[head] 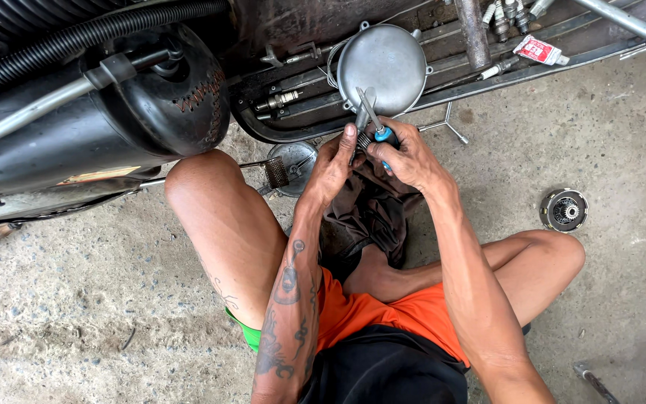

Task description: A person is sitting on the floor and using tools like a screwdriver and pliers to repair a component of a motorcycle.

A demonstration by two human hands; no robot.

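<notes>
Round cover [383, 61] lies behind both hands [371, 157]; gear [564, 210] right.

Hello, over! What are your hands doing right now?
Left hand grips small metal part and dark rag. Right hand holds blue-handled screwdriver on it. Round cover just beyond.

concrete floor [76, 322], round clutch part [564, 210], metal tool [594, 381]

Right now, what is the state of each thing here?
Left hand: gripping a small metal part over a dark rag.
Right hand: gripping a blue-handled screwdriver, tip up.
Round cover: lying loose on the scooter floorboard.
Gear part: lying on the concrete.
</notes>
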